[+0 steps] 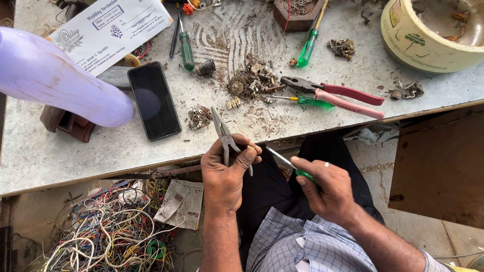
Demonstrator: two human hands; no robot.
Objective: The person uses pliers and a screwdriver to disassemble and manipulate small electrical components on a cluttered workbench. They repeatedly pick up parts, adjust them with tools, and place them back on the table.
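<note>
While left hand (224, 176) clenches bare-steel needle-nose pliers (224, 135), right hand (327, 189) grasps green-handled screwdriver (287, 164); both tools stiff, light, likely slick; hold by handles.

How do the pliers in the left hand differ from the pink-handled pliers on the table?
The needle-nose pliers have long thin jaws and bare metal handles, gripped in the left hand. The pink-handled pliers have short blunt jaws and coated handles, and lie flat on the table, untouched. Both have their jaws closed.

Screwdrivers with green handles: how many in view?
4. One dark green beside the phone, one bright green at the top, one small beside the red-handled pliers, one in the right hand. Clutter may hide more.
</note>
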